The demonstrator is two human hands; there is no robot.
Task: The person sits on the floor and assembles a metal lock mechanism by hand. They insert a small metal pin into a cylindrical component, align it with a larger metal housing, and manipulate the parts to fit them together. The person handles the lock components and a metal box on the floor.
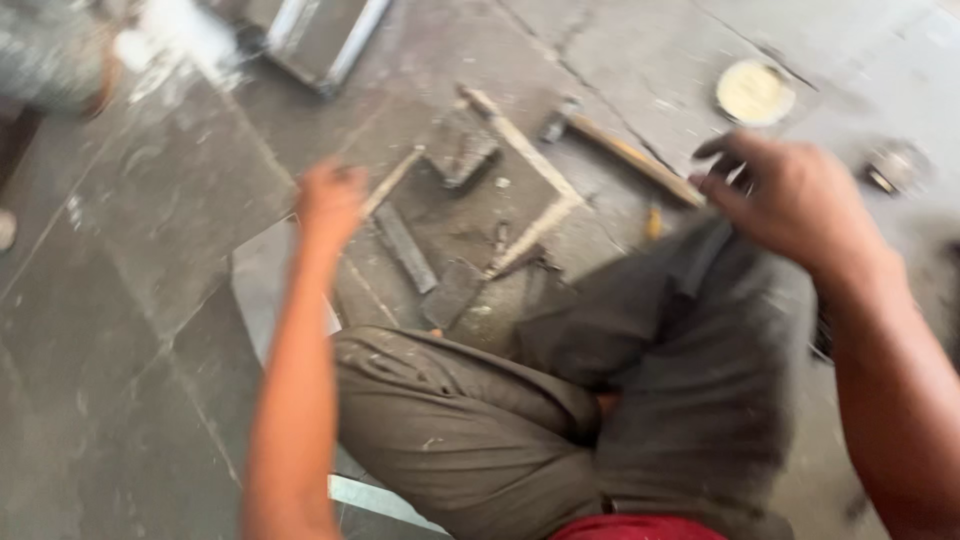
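Observation:
The view is motion-blurred. My left hand (330, 200) is closed into a fist over the floor, and a thin pale stick (392, 180) runs out of it toward the upper right. My right hand (790, 195) hovers with bent fingers just past the end of a wooden-handled hammer (630, 155) lying on the floor. Whether it touches the handle is hidden by the blur. Between the hands lie pale wooden strips forming a corner (525, 150) and some dark flat stone pieces (405, 248). My crossed legs in grey-brown trousers (560, 400) fill the foreground.
Large grey floor tiles (150, 220) cover the left side. A metal frame (320, 40) stands at the top. A round pale tin lid (755, 92) and a small round object (895, 165) sit at the upper right. A pale sheet edge (260, 290) shows beside my left arm.

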